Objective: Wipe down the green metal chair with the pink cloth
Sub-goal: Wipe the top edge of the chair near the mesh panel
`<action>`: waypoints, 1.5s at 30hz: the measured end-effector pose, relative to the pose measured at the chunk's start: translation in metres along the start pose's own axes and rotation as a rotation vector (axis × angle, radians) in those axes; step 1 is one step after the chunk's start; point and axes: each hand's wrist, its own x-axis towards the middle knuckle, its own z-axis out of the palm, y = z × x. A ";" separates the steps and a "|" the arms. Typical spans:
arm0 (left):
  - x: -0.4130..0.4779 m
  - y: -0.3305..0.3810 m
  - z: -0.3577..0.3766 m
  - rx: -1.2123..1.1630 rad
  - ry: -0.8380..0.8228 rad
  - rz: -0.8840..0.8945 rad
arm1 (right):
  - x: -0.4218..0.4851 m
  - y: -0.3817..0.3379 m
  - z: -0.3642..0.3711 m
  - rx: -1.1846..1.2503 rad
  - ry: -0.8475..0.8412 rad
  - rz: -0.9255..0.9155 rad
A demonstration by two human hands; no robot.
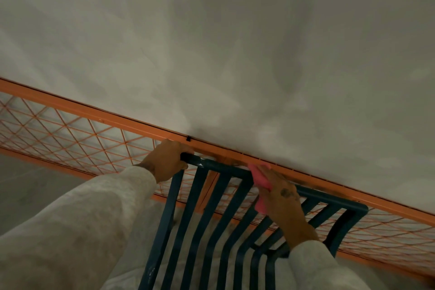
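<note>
The dark green metal chair (202, 214) fills the lower middle, its slatted back curving down towards me. My left hand (164, 160) grips the left end of the chair's top rail. The pink cloth (260, 179) lies folded over the top rail near its middle, with my right hand (282, 198) pressed on it and closed around cloth and rail. Part of the cloth is hidden under my fingers. Both arms wear pale grey sleeves.
An orange metal frame (94, 110) with diamond wire mesh (58, 134) runs diagonally right behind the chair back, almost touching the rail. A grey plastered wall (235, 42) rises above it. Grey floor (28, 190) shows at the lower left.
</note>
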 end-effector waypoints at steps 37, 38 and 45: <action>-0.008 -0.010 -0.009 -0.167 0.005 0.011 | 0.025 -0.126 0.074 0.044 -0.184 -0.160; -0.008 -0.012 -0.008 -0.170 0.009 0.008 | 0.021 -0.126 0.074 -0.037 -0.155 -0.169; -0.007 -0.019 -0.003 -0.179 0.018 -0.031 | 0.015 -0.084 0.044 -0.193 -0.096 -0.130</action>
